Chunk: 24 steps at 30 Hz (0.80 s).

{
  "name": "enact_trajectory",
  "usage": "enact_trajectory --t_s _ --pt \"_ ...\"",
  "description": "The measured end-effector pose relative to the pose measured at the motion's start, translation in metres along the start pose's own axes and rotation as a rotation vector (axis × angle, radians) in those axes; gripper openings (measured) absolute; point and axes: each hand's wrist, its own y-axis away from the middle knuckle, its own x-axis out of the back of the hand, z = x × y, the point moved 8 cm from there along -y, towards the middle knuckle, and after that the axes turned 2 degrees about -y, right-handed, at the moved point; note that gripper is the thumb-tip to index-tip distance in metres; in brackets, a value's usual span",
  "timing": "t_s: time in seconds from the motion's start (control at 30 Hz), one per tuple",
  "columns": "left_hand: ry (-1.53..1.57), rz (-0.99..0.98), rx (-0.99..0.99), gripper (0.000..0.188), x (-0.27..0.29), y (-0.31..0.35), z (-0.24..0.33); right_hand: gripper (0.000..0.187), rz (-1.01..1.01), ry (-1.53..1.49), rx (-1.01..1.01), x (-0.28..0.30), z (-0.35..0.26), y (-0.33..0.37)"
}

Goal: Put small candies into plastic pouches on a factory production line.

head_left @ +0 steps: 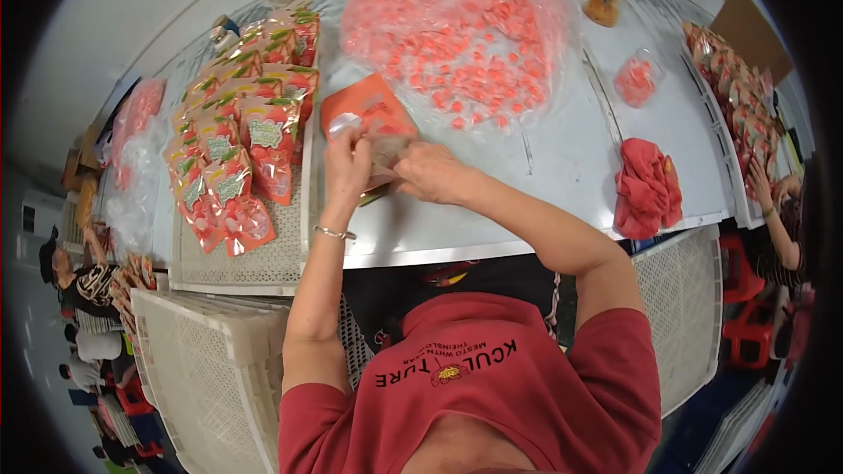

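An orange-red pouch [376, 98] lies on the pale tabletop, its lower end turned toward me. My left hand [349, 162] is closed in a pinch on the pouch's lower left side. Just right of it, my right hand [430, 174] has its fingers closed on the near end of the same pouch. The fingertips of both hands partly hide that end, so what is inside it does not show. Beyond the pouch, a large clear plastic bag [505, 110] is spread open, with many small pinkish-red round pieces in it.
Filled red pouches [230, 136] stand in rows in a white perforated tray [241, 274] on the left. Farther right are a small clear container of red pieces [638, 79], a crumpled red cloth [645, 189] and a tub with an upright tool [601, 7]. Other people work at both sides.
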Motion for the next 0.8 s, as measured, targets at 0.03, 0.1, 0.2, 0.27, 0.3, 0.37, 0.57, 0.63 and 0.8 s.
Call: enact_trajectory --t_s 0.03,0.1,0.2,0.27,0.3,0.37,0.57,0.63,0.8 --pt "0.023 0.034 -0.087 0.013 0.002 0.001 0.004 0.022 0.000 -0.001 -0.011 0.001 0.004 0.003" --pt "0.003 -0.084 -0.208 0.012 -0.008 0.008 0.032 0.022 0.584 0.167 0.079 0.048 0.001 0.022" --pt "0.110 -0.280 -0.251 0.016 -0.022 0.013 0.043 0.025 0.272 -0.186 0.074 0.001 0.011 0.015" --pt "0.239 -0.406 -0.040 0.024 -0.020 0.017 0.014 0.027 0.275 -0.421 0.068 0.002 0.022 0.021" --pt "0.243 -0.411 -0.043 0.024 -0.022 0.021 0.014 0.030 0.279 -0.656 0.054 0.007 0.030 0.025" --pt "0.066 -0.275 -0.074 0.024 -0.014 0.024 0.017 0.029 -0.014 -1.100 -0.116 0.001 0.066 0.026" --pt "0.122 -0.210 0.055 0.022 -0.012 0.045 0.045 0.035 0.860 0.143 -0.629 0.023 0.186 0.071" --pt "0.045 -0.123 0.002 0.018 0.000 0.044 0.026 0.035 0.551 0.054 -0.548 -0.001 0.163 0.056" --pt "0.259 0.012 0.049 0.022 0.021 0.051 0.033 0.024 0.662 0.183 -0.452 -0.020 0.127 0.109"
